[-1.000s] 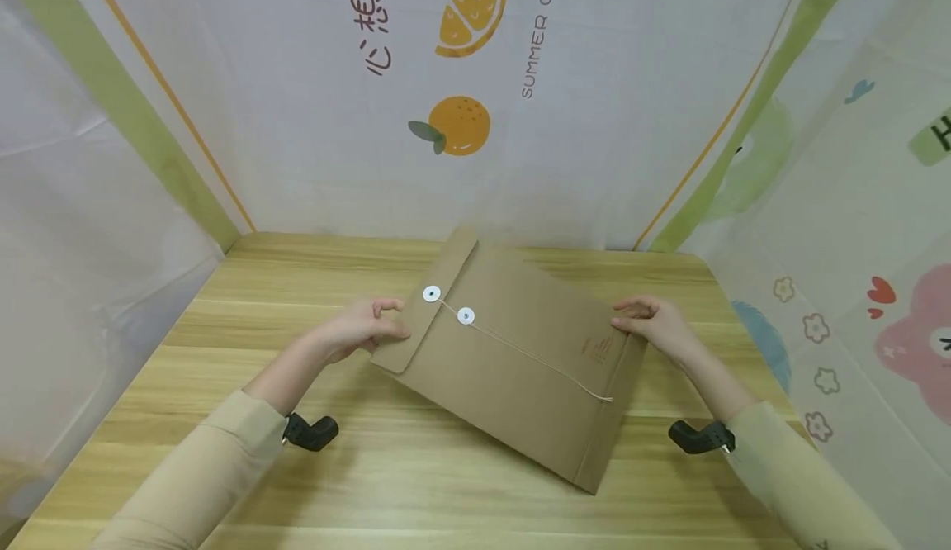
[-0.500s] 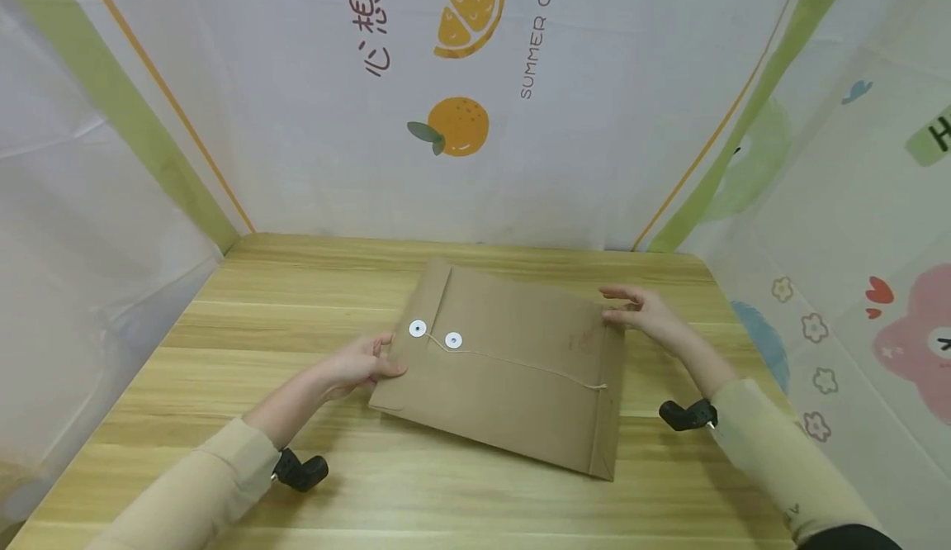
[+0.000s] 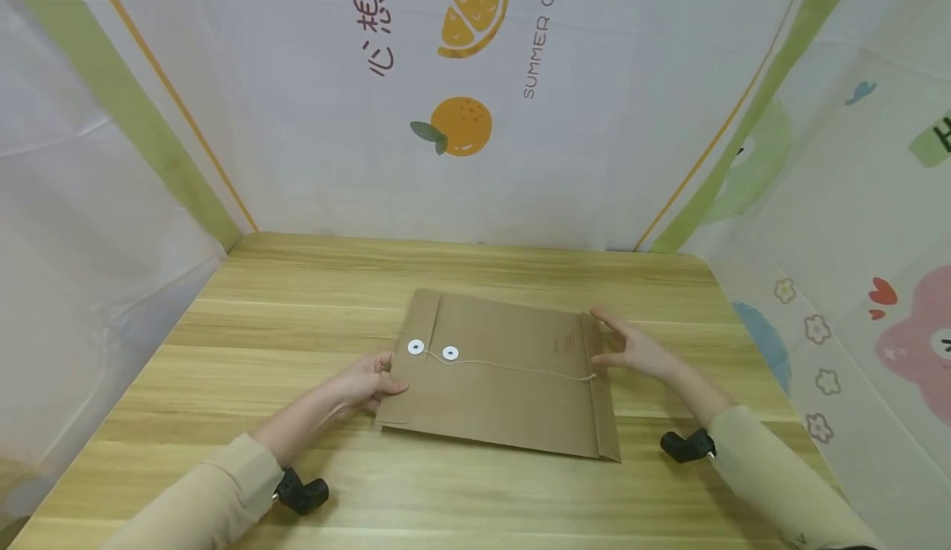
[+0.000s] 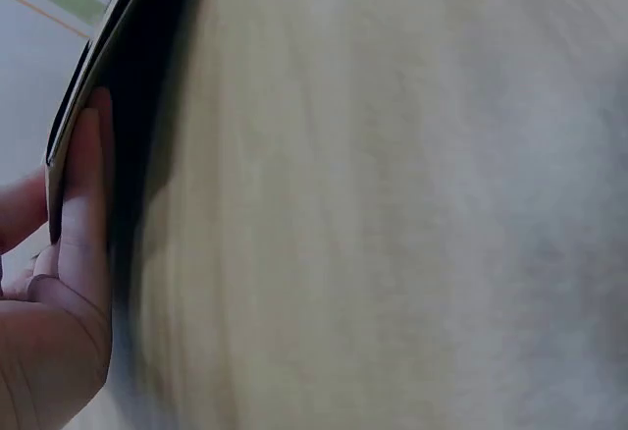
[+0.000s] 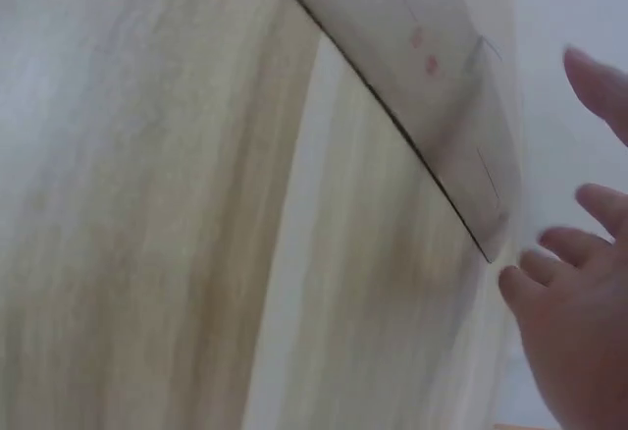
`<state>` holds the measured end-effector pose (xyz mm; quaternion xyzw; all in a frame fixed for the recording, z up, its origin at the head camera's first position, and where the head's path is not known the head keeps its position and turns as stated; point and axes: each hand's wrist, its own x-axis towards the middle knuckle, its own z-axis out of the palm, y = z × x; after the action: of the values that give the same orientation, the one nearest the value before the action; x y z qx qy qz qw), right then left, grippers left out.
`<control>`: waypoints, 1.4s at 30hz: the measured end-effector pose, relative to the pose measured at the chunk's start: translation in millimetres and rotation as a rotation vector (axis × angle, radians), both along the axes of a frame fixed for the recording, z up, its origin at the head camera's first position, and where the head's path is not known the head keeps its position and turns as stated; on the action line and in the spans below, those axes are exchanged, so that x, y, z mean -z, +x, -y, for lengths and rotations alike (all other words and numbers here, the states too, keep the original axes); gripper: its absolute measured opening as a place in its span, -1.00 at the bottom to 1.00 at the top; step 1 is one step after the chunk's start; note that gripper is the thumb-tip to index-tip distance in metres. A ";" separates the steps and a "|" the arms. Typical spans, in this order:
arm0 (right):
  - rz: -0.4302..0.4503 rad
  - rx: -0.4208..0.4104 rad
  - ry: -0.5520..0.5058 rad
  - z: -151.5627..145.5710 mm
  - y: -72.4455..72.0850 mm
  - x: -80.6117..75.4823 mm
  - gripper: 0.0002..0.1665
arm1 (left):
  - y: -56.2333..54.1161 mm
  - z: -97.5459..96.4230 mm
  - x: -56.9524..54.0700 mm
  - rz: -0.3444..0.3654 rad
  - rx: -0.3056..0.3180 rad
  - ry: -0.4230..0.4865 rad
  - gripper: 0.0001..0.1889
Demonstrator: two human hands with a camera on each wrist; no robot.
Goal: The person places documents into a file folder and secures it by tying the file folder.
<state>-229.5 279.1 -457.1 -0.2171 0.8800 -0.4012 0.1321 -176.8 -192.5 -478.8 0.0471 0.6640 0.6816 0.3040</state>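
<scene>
A brown kraft document envelope lies low over the table, its flap side up. Two white button discs and a thin string run across its face. My left hand pinches the envelope's left edge, thumb on top. In the left wrist view, the fingers lie beneath the raised edge. My right hand is at the opposite edge with thumb and fingers spread. The right wrist view shows the right hand apart from the envelope's corner, holding nothing.
The wood-grain table extends around the envelope. White printed curtains hang behind it and on both sides. A black camera mount projects from the left wrist, another mount from the right.
The envelope has turned from slanted to nearly level and come down closer to the table. The left hand moved nearer with its edge; the right hand has let go and spread its fingers.
</scene>
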 end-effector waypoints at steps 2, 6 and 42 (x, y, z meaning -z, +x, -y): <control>0.000 -0.029 0.057 0.5 2.8 -0.2 0.13 | 2.0 -0.6 1.7 0.013 -0.017 -0.008 -0.59; -0.024 -0.101 0.195 0.1 7.3 0.0 0.26 | 6.3 -2.9 1.1 0.018 -0.037 -0.050 -0.62; -0.063 -0.133 0.343 8.2 12.6 7.5 0.33 | -34.6 0.3 -14.4 -0.847 0.387 -0.964 0.22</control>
<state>-217.0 270.9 -464.6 -0.2616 0.9230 -0.2284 0.1659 -211.4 -192.8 -464.4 0.2876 0.9357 0.1646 0.1210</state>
